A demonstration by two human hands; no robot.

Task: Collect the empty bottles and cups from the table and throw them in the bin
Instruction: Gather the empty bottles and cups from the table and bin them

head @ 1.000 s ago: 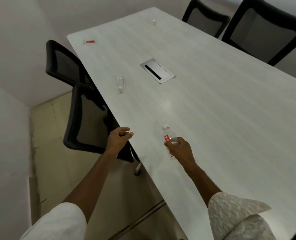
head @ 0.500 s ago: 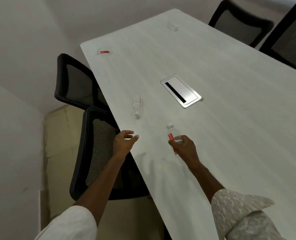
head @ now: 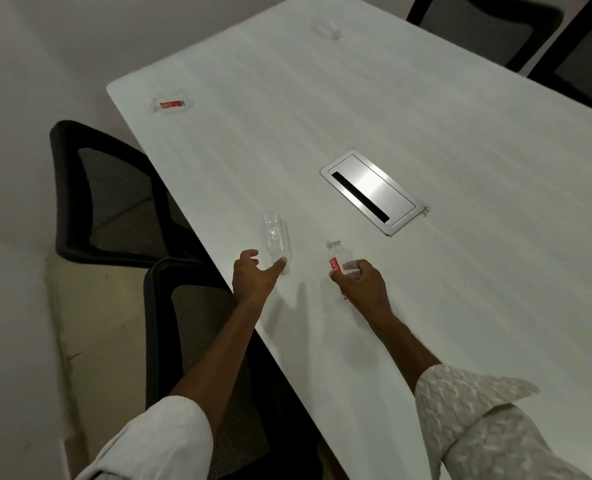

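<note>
My right hand [head: 360, 287] grips a small clear bottle with a red label and white cap [head: 335, 256], held upright just above the white table [head: 460, 289]. A clear plastic bottle [head: 274, 235] lies on its side near the table's left edge. My left hand [head: 254, 277] is open, its fingertips right at that bottle's near end. Another clear bottle with a red label [head: 170, 105] lies at the far left corner. Something small and clear [head: 328, 30], perhaps a cup, sits at the far end. No bin is in view.
A metal cable hatch [head: 372, 191] is set into the table's middle. Two black mesh chairs [head: 114, 199] [head: 197, 327] stand along the left side, close to my left arm. More black chairs [head: 488, 26] stand at the far right. Pale walls enclose the left side.
I have moved forward along the table. My left hand has reached from the table's edge up to the lying clear bottle. The right hand still holds its bottle.
</note>
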